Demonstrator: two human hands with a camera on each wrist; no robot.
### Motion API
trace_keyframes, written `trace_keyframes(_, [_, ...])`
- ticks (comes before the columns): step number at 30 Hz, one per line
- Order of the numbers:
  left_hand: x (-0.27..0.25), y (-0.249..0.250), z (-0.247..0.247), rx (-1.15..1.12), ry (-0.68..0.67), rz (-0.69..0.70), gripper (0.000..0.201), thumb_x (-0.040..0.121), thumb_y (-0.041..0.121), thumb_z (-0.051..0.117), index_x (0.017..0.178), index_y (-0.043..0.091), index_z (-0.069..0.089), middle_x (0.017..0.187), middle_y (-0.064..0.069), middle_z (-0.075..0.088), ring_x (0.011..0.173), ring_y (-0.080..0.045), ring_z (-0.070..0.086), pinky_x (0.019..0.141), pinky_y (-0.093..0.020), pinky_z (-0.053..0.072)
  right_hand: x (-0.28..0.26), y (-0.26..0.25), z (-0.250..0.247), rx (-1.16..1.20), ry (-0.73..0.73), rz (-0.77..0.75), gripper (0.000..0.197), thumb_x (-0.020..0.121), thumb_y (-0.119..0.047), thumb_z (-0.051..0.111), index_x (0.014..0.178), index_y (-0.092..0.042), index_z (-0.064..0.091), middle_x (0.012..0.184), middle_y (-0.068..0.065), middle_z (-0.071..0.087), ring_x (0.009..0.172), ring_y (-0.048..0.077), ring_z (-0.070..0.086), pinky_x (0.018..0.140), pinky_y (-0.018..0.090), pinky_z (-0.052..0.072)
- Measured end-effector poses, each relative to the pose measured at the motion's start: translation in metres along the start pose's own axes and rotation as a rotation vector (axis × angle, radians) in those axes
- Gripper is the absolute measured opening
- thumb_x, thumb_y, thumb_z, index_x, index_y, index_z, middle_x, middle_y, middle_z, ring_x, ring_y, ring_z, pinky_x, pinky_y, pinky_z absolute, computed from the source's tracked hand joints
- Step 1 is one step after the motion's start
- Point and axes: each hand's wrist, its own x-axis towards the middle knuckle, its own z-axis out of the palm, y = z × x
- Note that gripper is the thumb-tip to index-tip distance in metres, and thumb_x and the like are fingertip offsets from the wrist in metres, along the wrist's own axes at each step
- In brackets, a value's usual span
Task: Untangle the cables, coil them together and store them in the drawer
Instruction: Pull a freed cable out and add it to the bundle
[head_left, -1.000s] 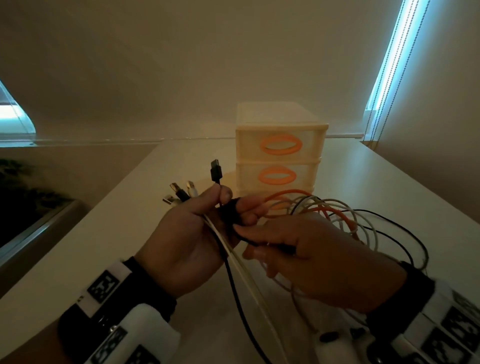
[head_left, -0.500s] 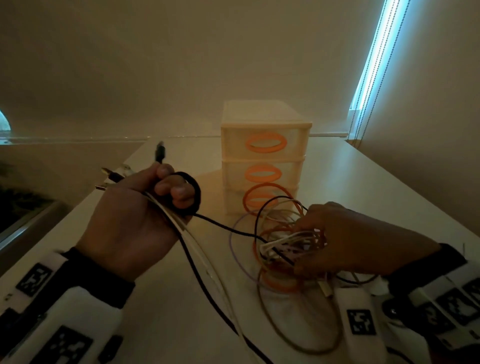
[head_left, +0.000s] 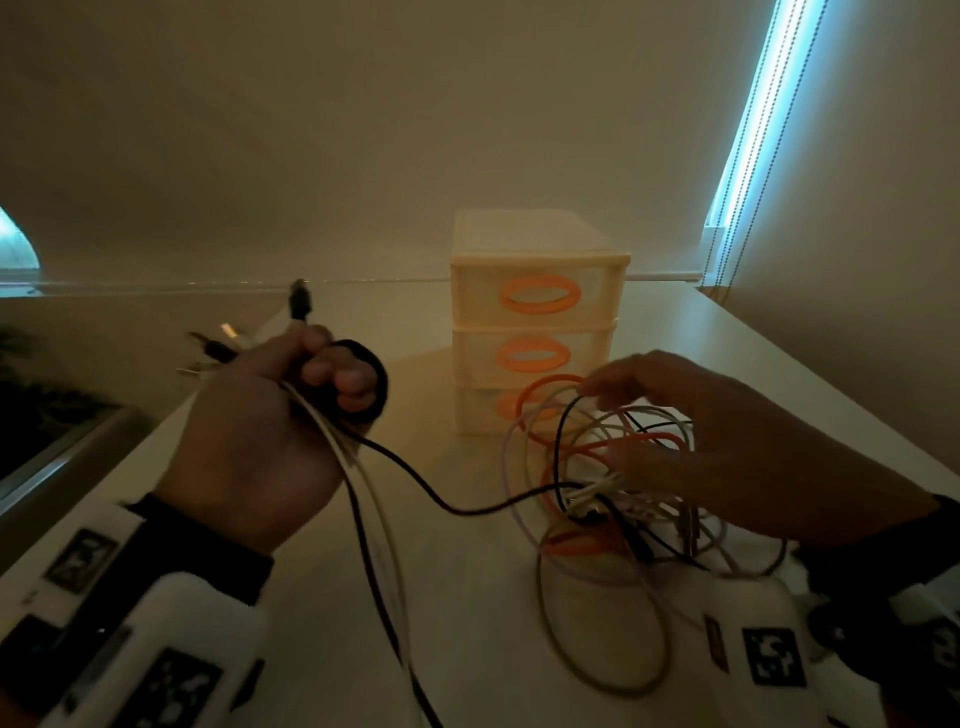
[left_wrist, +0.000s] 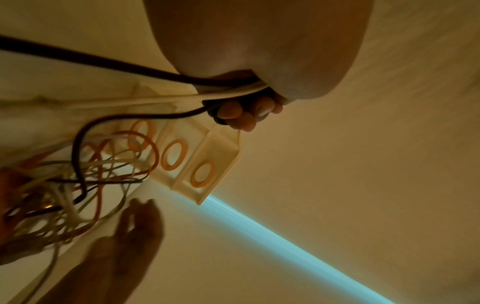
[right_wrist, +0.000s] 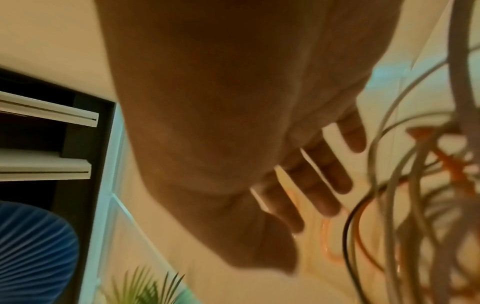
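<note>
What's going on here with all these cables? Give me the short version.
A person is sorting a tangle of cables on a table. The left hand grips several cable ends in a bunch, plugs sticking up. The right hand, fingers spread, reaches over the loose orange, white and black loops. The drawer unit behind them has its visible drawers closed. Nothing is stored yet.

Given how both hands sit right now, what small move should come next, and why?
Probably the right hand, open over the tangle, should pinch the black cable and free it, since the left hand grips the plug ends and that cable runs into the knot.
</note>
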Motion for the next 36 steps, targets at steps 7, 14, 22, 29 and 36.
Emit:
trace_keyframes(7, [-0.018,-0.023,0.022,0.148,-0.161,-0.051,0.025,0.099,0.029,0.046,0.079,0.015,0.046,0.067,0.0,0.038,0.063,-0.017,0.049,0.063,-0.025,0.045,0.006,-0.06,0.068,0.307,-0.258,-0.063,0.04,0.095,-0.044,0.06,0.13,-0.043,0.04,0.1,-0.016,0.071,0.09,-0.004,0.067,0.083,0.024,0.057])
trace_keyframes(14, [-0.009,0.001,0.001,-0.095,-0.121,-0.13,0.034,0.106,0.023,0.04,0.074,0.017,0.05,0.071,0.008,0.041,0.068,-0.011,0.055,0.064,-0.02,0.048,0.009,-0.038,0.056,0.075,-0.251,-0.16,0.018,0.098,-0.043,0.053,0.1,-0.037,0.07,0.088,-0.012,0.07,0.081,0.004,0.065,0.075,0.024,0.053])
trace_keyframes(22, [-0.011,-0.007,0.003,-0.062,-0.198,-0.162,0.031,0.105,0.024,0.04,0.077,0.016,0.052,0.069,0.005,0.046,0.065,-0.012,0.054,0.061,-0.019,0.044,0.009,-0.027,0.032,0.06,-0.369,-0.038,0.02,0.096,-0.025,0.063,0.094,-0.039,0.077,0.067,-0.016,0.071,0.055,0.004,0.061,0.055,0.017,0.048])
trace_keyframes(29, [-0.02,-0.024,0.002,0.294,-0.637,-0.375,0.025,0.104,0.024,0.049,0.084,0.009,0.049,0.102,-0.037,0.063,0.1,-0.042,0.063,0.089,-0.042,0.049,0.022,-0.012,0.041,0.06,0.332,0.121,0.03,0.093,-0.046,0.062,0.069,-0.028,0.065,0.062,-0.022,0.064,0.059,0.0,0.06,0.056,0.024,0.041])
trace_keyframes(36, [-0.024,-0.052,0.008,0.386,-0.54,-0.401,0.026,0.1,0.019,0.045,0.078,0.007,0.049,0.1,-0.03,0.058,0.111,-0.039,0.055,0.113,-0.055,0.037,0.017,-0.031,0.054,0.347,0.243,-0.074,0.015,0.096,-0.022,0.063,0.085,-0.025,0.073,0.075,-0.012,0.071,0.069,0.005,0.065,0.06,0.013,0.047])
